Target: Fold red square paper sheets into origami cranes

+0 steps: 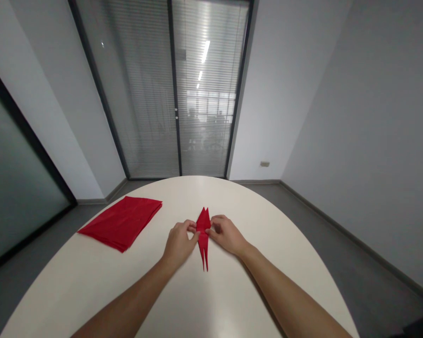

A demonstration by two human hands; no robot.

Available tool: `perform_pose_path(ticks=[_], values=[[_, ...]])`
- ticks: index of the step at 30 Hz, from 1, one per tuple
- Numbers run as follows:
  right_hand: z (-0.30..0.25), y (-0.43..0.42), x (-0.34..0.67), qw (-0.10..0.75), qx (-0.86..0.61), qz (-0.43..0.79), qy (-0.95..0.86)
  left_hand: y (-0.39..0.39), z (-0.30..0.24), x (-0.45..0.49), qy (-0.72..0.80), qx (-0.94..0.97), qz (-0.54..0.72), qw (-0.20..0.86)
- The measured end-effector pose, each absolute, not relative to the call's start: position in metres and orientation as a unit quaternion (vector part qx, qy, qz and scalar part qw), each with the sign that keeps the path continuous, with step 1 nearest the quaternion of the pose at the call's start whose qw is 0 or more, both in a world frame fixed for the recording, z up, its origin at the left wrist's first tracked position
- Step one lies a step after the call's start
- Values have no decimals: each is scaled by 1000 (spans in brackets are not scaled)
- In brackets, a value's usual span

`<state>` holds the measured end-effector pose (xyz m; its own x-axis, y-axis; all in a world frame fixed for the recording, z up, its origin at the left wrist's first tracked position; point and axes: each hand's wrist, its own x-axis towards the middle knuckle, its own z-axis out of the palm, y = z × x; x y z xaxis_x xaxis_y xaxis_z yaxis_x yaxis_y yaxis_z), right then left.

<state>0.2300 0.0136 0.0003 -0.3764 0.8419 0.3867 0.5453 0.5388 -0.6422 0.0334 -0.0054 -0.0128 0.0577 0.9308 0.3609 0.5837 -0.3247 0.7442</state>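
Observation:
A folded red paper figure (203, 238) lies between my two hands over the white round table (232, 291). Two points stick up at its far end, and two thin legs stretch toward me. My left hand (180, 241) pinches its left edge between thumb and fingers. On the opposite edge, my right hand (227, 233) grips it with the thumb at its middle and the fingers curled behind. Whether the paper rests on the tabletop or is slightly raised, I cannot tell.
A stack of red paper sheets (127, 223) lies at the table's left, one corner at the edge. Beyond the table stands a glass door with blinds (204, 141). Grey walls rise on both sides, and a socket plate (264, 164) sits low on the far wall.

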Motion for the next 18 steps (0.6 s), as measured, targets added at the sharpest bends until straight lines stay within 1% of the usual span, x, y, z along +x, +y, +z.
perform_pose_path(ticks=[2, 4, 7, 11, 13, 18], values=[[0, 14, 232, 349, -430, 187, -812, -6, -12, 34, 546, 714, 409, 160], [0, 15, 234, 355, -423, 176, -815, -7, -12, 33, 539, 722, 409, 144], [0, 15, 234, 361, -420, 168, -816, -6, -12, 33, 534, 720, 417, 151], [4, 12, 233, 322, -406, 197, -832, -5, -12, 31, 537, 716, 405, 186], [7, 10, 233, 316, -407, 206, -832, -5, -12, 31, 536, 717, 399, 199], [9, 9, 233, 318, -397, 190, -840, -5, -7, 32, 536, 739, 362, 188]])
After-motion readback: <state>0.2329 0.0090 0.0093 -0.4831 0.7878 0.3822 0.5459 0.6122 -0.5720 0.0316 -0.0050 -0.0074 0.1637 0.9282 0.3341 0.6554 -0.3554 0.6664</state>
